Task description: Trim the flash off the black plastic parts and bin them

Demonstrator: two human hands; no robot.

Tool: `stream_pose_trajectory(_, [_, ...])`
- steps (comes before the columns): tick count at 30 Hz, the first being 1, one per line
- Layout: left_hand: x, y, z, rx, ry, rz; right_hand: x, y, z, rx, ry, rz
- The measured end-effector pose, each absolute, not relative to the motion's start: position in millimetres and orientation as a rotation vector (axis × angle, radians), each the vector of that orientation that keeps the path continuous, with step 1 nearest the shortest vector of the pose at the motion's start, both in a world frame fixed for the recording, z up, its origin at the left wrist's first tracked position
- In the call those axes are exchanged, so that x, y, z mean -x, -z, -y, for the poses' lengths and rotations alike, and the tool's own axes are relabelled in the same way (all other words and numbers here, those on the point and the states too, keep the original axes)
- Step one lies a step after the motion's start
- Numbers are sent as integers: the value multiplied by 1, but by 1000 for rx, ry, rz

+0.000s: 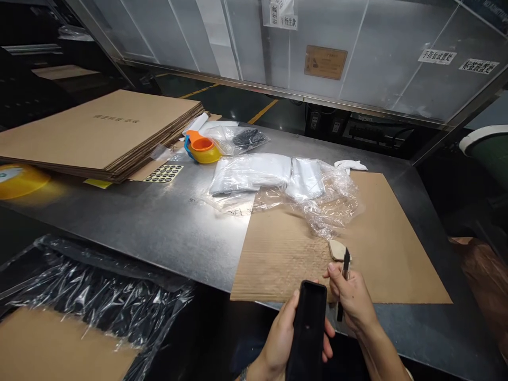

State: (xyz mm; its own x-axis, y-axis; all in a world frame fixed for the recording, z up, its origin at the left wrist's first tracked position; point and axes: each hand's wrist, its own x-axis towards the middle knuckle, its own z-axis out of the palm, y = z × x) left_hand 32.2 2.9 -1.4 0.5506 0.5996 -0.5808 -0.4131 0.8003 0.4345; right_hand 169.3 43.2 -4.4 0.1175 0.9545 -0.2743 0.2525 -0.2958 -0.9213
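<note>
My left hand (281, 328) is wrapped round a long black hollow part (308, 328) with rounded corners and a raised rim, a small pale spot visible inside it. In my right hand (352, 296) is a slim craft knife (346, 264) with a dark tip pointing up and away from me. Just beyond the knife a small beige pad (337, 250) lies on a flat cardboard sheet (381, 238). Both hands are at the near edge of the table, close together, and the knife appears apart from the black part.
Clear plastic bags with white sleeves (254, 172) lie mid-table. Behind them is a yellow and orange tape dispenser (204, 151). Stacked cardboard (99, 132) and a sticker sheet (164, 173) are at left. A plastic-lined box (95, 286) stands below the table's front edge.
</note>
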Motion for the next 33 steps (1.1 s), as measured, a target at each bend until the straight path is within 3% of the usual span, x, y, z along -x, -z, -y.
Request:
stream_pose_trajectory(13, [-25,-4,-16,10,-631,-734,-286,24,-67,2528,-383,1453])
stream_pose_trajectory(21, [-26,-5,-25,56,-634,-811,-285,31,-67,2574,-150,1671])
stream_pose_trajectory(28, [-25,-5,-32,-53,-675,-862,-270,29,-57,2225,-255,1704])
stream_pose_trajectory(33, [-19,-19,-41,-573,-656,-953,-226,-1,-43,1637,-976,1651])
